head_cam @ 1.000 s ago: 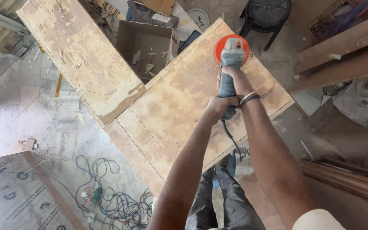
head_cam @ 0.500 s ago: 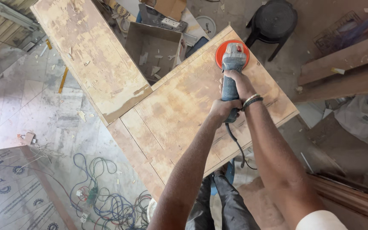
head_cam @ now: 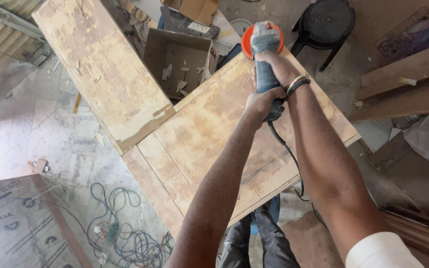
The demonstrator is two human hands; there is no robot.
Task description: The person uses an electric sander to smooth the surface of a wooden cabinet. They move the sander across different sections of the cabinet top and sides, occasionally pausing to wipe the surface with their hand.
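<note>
Orange is the round disc (head_cam: 248,37) on the angle grinder (head_cam: 265,59), which sits at the far edge of the big plywood panel (head_cam: 214,134). The left hand (head_cam: 261,101) has its fingers wrapped tight around the grinder's back handle. The right hand (head_cam: 276,67) grips the grinder's body nearer the disc, and a bangle (head_cam: 296,83) is on that wrist. A black cord (head_cam: 286,154) hangs from the grinder. An open cardboard box (head_cam: 177,62) sits just behind the panel, and a black stool (head_cam: 326,22) stands near.
</note>
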